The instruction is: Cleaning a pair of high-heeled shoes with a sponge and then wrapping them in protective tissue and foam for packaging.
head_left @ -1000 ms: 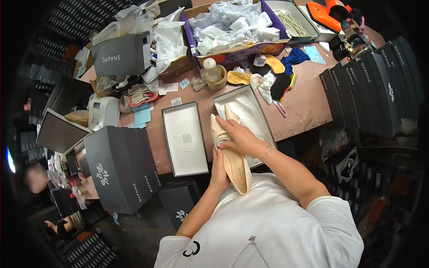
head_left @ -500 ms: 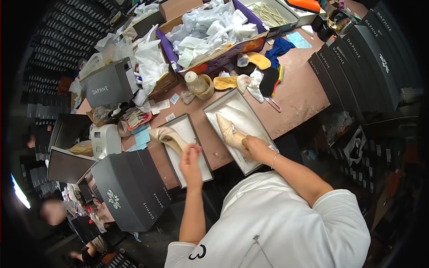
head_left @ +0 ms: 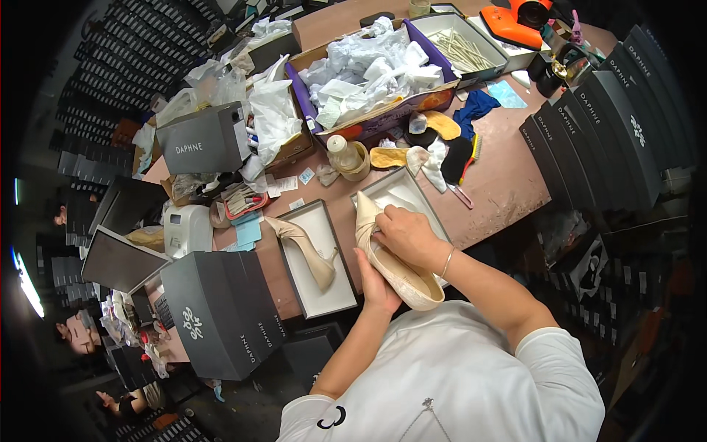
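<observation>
A cream pointed-toe pump (head_left: pixel 420 289) is lifted over the near table edge, its toe pointing away from me. My left hand (head_left: pixel 378 286) cups it from the left and underneath. The fingers of my right hand (head_left: pixel 412 237) grip near the throat of the pump, some of them hidden by the hand itself. Below lies an open shoe box (head_left: pixel 434 206) lined with white paper, partly covered by my hands. The matching pump (head_left: pixel 315 258) rests on its side in the shallow box lid (head_left: pixel 335 303) to the left, heel toward me.
Dark shoe boxes are stacked at the near left (head_left: pixel 221 317) and the right (head_left: pixel 604 140). A purple carton (head_left: pixel 383 118) of crumpled paper stands behind. Between them are a bottle (head_left: pixel 342 153), yellow sponges (head_left: pixel 389 158), cloths and a toothbrush-like brush (head_left: pixel 471 158). An orange tool (head_left: pixel 508 28) lies far right.
My left hand has let go of the left pump, now lying in the lid, and has moved right onto the other pump. That pump has been raised from its box.
</observation>
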`<state>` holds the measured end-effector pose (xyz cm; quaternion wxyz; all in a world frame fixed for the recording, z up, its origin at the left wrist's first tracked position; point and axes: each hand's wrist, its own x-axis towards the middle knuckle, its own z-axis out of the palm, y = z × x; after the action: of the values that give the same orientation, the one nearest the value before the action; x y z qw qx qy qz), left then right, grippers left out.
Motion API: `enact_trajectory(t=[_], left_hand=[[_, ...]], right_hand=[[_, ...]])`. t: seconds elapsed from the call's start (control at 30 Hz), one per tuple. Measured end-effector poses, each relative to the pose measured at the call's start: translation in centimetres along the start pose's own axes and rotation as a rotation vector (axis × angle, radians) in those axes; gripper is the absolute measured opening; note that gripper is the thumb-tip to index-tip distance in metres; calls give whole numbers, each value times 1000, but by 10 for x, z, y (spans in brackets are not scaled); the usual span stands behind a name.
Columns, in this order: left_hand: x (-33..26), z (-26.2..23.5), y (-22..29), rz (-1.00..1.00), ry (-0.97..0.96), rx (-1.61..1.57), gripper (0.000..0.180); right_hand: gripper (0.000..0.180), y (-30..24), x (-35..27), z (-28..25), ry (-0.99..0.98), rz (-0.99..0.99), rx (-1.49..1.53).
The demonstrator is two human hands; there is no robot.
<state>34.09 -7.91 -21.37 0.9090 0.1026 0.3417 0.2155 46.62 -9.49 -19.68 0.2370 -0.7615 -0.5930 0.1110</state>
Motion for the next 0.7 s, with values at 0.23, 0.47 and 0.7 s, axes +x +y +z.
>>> enact_trajectory(t=[0.23, 0.47, 0.7], left_hand=[[-11, -20, -1, 53, 151, -58, 70], [-7, -58, 27, 42, 57, 7, 71], [-31, -32, 15, 28, 80, 15, 69]], right_hand=[[14, 5, -16, 23, -102, -292, -27], [17, 10, -15, 8, 29, -127, 67], [22, -14, -5, 29, -160, -381, -235]])
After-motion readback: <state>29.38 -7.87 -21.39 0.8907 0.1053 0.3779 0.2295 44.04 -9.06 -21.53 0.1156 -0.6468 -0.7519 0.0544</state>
